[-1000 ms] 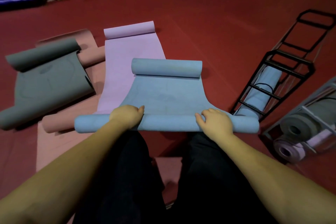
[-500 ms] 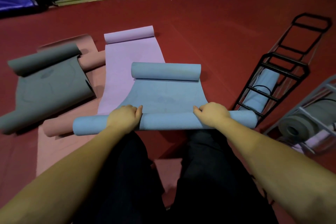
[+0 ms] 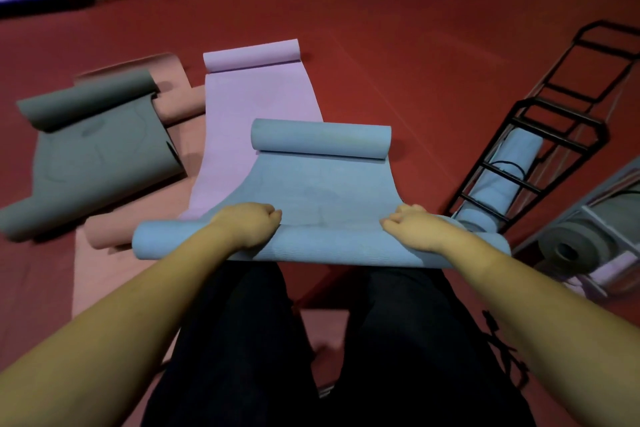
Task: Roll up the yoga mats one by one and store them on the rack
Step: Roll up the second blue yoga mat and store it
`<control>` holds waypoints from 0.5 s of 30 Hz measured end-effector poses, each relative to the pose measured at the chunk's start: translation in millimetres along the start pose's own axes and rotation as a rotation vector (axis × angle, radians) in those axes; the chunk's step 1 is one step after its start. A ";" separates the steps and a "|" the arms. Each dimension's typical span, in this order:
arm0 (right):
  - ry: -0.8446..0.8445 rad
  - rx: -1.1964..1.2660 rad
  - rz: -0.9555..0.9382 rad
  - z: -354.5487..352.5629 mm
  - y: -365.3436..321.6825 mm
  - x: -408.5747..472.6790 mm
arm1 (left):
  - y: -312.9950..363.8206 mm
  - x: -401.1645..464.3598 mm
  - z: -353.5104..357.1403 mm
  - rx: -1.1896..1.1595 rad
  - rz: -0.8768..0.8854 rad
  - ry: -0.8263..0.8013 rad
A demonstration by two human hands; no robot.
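1. Head view: a black rack [image 3: 540, 163] lies on the red floor [image 3: 398, 45] at the right, with one rolled blue mat [image 3: 509, 177] inside it
2. Beside it, at the far right edge, a grey rack [image 3: 595, 215] holds a rolled grey mat [image 3: 571, 246] and a rolled pink mat [image 3: 613, 270] just under it
3. The blue yoga mat [image 3: 325, 184] lies in the middle, on top of the pink yoga mat [image 3: 249, 114], with a roll at each end
4. The left hand [image 3: 249, 222] and right hand [image 3: 415, 227] both sit on the near roll, fingers curled over its top
5. A grey yoga mat [image 3: 97, 149] lies half rolled at the left, on a salmon mat [image 3: 114, 274]
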State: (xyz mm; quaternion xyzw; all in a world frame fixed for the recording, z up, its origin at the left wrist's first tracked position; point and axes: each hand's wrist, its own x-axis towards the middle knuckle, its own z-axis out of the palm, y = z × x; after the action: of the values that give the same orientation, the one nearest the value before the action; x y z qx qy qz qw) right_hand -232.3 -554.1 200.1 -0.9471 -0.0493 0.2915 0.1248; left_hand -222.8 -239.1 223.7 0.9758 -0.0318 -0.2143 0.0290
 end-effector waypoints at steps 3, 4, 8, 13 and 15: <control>0.170 0.050 -0.036 8.9 6.7 5.3 | 1.2 3.7 0.4 0.007 0.013 -0.005; 0.261 0.069 -0.035 11.9 6.9 5.2 | 1.2 5.4 0.3 0.014 0.022 0.003; 0.575 0.002 -0.003 20.5 -3.2 -3.7 | -0.1 11.7 -3.9 -0.036 0.012 -0.058; 0.725 0.010 -0.008 33.4 -12.8 -9.6 | 1.3 18.6 -11.4 -0.116 -0.036 -0.113; 0.728 -0.032 -0.036 42.2 -13.2 -10.7 | 0.7 24.8 -12.0 -0.123 -0.051 -0.130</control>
State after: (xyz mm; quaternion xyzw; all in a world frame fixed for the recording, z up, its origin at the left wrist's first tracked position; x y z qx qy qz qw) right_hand -265.2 -534.4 175.7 -0.9896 -0.0227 -0.0676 0.1246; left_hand -195.3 -241.1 224.2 0.9567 0.0045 -0.2796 0.0811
